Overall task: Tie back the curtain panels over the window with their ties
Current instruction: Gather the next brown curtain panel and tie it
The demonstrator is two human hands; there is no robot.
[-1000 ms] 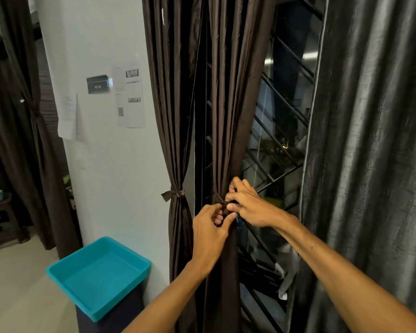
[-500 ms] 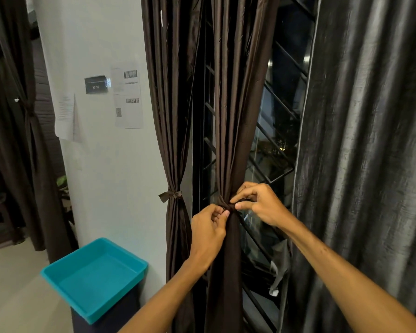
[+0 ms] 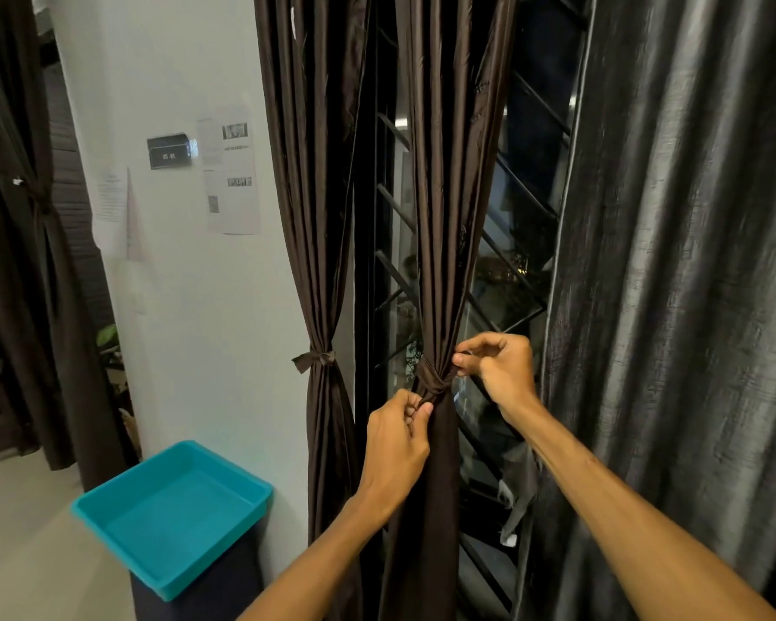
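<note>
Curtain [image 3: 444, 217] by white wall [image 3: 198, 329], tie [image 3: 435, 380] pinched in left hand [image 3: 395, 445] and right hand [image 3: 498, 374]

A teal tray [image 3: 171, 508] sits atop a dark stand [image 3: 207, 589] beside a white wall [image 3: 189, 329] bearing papers [image 3: 231, 172].

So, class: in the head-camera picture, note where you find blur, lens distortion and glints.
Head view: grey curtain at right is blur-smeared; the wide lens bows verticals outward; window glass shows faint glints; left hand, right hand and the tie look sharp.
</note>
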